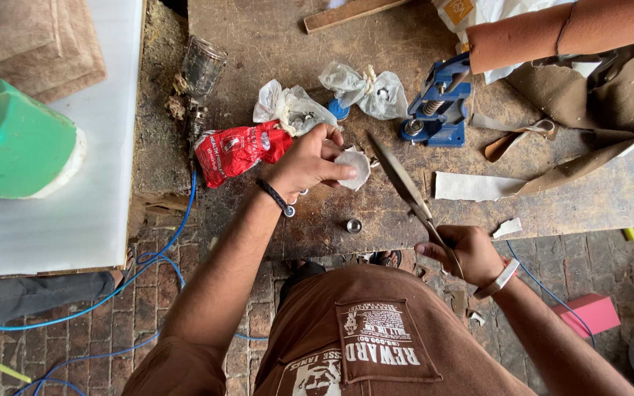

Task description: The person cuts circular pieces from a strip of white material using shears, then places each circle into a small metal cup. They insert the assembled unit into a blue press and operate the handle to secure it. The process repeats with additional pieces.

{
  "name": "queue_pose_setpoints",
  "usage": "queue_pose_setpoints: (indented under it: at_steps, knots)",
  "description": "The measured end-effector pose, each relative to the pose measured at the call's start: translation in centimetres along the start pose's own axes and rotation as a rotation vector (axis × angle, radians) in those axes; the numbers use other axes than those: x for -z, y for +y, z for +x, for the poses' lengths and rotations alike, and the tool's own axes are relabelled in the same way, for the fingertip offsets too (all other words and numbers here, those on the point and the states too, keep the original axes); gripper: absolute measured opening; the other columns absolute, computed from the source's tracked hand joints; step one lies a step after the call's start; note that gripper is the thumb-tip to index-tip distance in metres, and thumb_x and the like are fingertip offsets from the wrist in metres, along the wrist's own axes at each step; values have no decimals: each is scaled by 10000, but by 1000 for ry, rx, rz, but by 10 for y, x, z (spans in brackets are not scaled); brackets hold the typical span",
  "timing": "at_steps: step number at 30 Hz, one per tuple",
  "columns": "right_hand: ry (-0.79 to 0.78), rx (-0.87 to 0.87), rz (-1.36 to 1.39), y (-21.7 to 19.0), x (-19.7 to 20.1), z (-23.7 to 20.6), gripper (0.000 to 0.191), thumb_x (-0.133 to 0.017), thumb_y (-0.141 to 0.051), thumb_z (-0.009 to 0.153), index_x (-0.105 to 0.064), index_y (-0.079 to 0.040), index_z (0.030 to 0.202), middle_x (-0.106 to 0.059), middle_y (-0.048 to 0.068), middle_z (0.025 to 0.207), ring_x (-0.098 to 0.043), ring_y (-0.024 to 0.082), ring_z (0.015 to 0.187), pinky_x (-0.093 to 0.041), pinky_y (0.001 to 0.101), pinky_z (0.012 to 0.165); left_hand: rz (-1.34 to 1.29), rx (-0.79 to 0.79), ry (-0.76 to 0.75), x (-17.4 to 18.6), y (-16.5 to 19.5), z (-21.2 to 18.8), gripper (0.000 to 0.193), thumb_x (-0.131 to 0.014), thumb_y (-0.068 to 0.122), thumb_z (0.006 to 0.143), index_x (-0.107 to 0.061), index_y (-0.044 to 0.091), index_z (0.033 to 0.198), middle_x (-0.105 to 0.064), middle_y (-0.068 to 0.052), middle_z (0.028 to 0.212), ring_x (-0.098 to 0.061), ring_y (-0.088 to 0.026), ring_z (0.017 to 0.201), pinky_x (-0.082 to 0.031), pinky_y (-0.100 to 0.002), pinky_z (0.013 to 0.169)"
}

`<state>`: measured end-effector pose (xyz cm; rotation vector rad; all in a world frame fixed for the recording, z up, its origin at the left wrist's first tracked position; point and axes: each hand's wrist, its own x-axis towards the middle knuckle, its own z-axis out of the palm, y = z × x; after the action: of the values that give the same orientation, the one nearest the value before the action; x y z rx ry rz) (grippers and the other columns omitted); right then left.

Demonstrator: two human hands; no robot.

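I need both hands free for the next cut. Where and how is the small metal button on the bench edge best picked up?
Pinch the small metal button by its rim, thumb and forefinger coming straight down from above. It sits low and round on the wooden bench with bare wood all round it, so probably nothing blocks a top approach. The left hand, holding a white fabric piece, is nearest.

Landmark: blue metal hand press (440, 103) on the table.
- Crumpled red plastic packet (240, 150), white print: well left of the press.
- Two knotted clear plastic bags (293, 108) (370, 89) holding small metal parts: between the packet and the press.
- White bag with orange square label (458, 9): just above the press.
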<state>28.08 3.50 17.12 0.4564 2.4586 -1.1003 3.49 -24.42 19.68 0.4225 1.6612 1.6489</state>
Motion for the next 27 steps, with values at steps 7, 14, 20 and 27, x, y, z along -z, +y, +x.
queue_pose_setpoints:
  at_steps: [7, 14, 20, 27]
  knots:
    - [-96, -377, -107, 45, -33, 69, 638, -637, -677, 912, -738, -58, 799, -667, 52, 628, -626, 154, 552, -528, 355, 564, 410, -45, 464, -32, -130, -10, 127, -799, 148, 906, -780, 103, 1023, -823, -73, 990, -775, -150, 806, -606, -281, 690]
    - [24, -242, -293, 109, -64, 108, 523, -675, -615, 894, -784, -118, 1014, -780, 135, 887, -740, 277, 793, -584, 441, 757, 790, -265, 593, -88, -228, -43, 189, -822, 86, 807, -814, 158, 982, -662, -79, 1407, -712, -253, 1067, -597, -358, 857]
    - [-50, -142, -310, 132, -55, 121, 472, -720, -399, 900, -691, -141, 1294, -780, 146, 1034, -769, 264, 879, -621, 404, 784, 977, -222, 568, -112, -241, -52, 168, -778, 151, 901, -813, 181, 1062, -647, -40, 1338, -658, -275, 1104, -597, -389, 920]
    - [83, 68, -258, 111, -27, 101, 396, -727, -315, 954, -681, -83, 1272, -728, 144, 1221, -733, 260, 1046, -595, 402, 907, 936, -188, 690, -120, -239, -51, 315, -764, 241, 869, -746, 82, 1140, -628, -182, 1307, -667, -257, 1008, -617, -372, 758]
